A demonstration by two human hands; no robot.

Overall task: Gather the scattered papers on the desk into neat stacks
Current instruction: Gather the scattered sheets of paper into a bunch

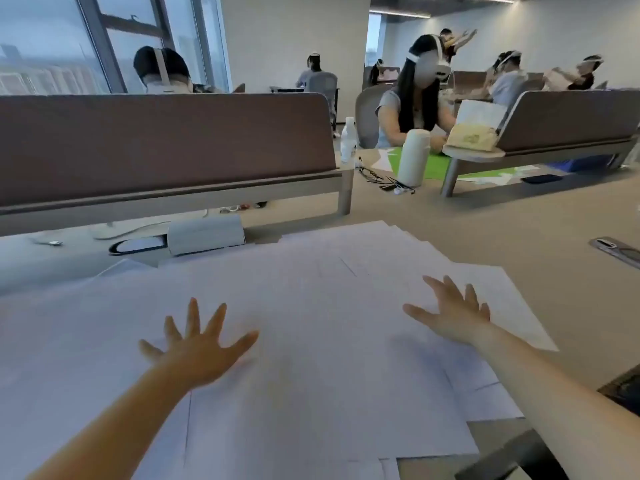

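Several white paper sheets [311, 289] lie spread and overlapping across the beige desk [519, 244], covering most of its near half. My left hand [197, 351] is over the middle-left of the papers, palm down, fingers fanned wide, holding nothing. Over the right side of the spread, my right hand [453, 315] is also palm down with fingers apart. Whether either palm presses on the paper I cannot tell. Some sheet corners stick out at the right [519, 320] and at the near edge.
A brown divider screen [166, 147] stands behind the papers, with a grey box [206, 233] and a dark-rimmed flat object [138, 244] at its foot. A white flask [414, 157], a bottle [348, 140] and cables sit further back. Other people sit at neighbouring desks.
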